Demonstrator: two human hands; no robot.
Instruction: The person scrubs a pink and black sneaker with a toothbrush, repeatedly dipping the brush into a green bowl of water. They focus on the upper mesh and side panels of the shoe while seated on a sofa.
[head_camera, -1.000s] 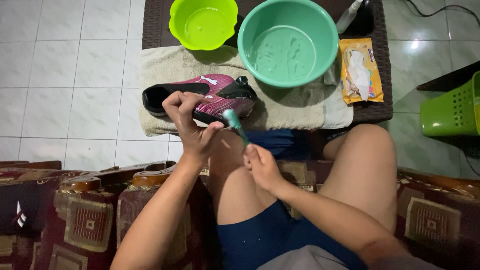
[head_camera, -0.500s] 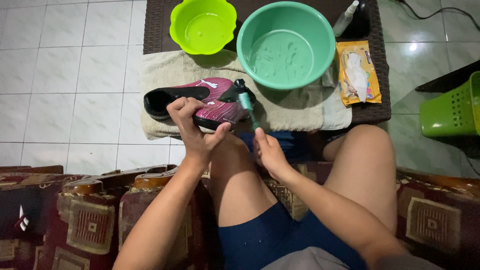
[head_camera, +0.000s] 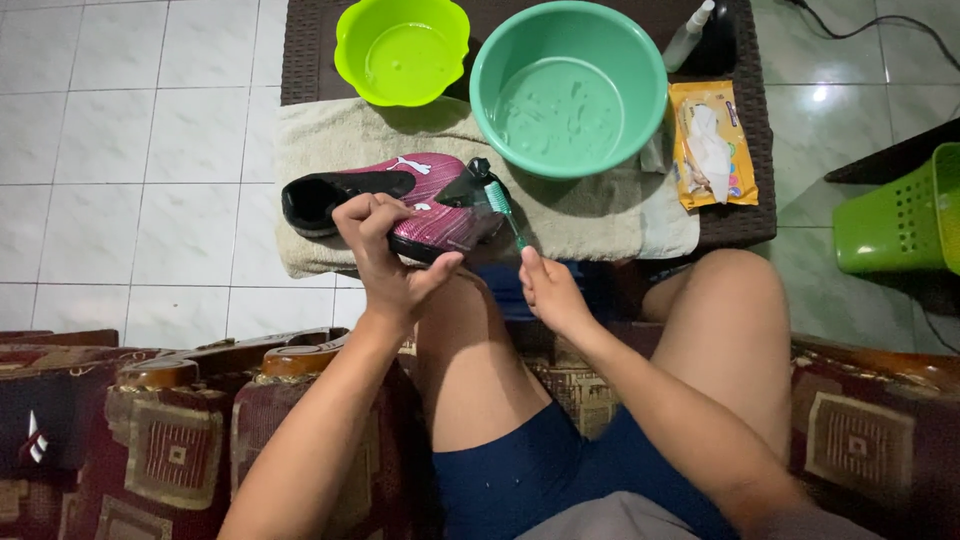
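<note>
Gripping pink shoe (head_camera: 425, 205) at towel (head_camera: 590, 215) edge, left hand (head_camera: 385, 255) fingers clenched; right hand (head_camera: 548, 290) grasping toothbrush (head_camera: 503, 212)

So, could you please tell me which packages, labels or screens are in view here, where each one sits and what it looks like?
Flat orange-yellow plastic wipes packet: on the dark woven table, right of the teal round basin; rectangular, white tissue poking out, small coloured print.
White spray bottle: at the table's far right corner, slim; no label can be made out.
No screens or signs in view.
</note>
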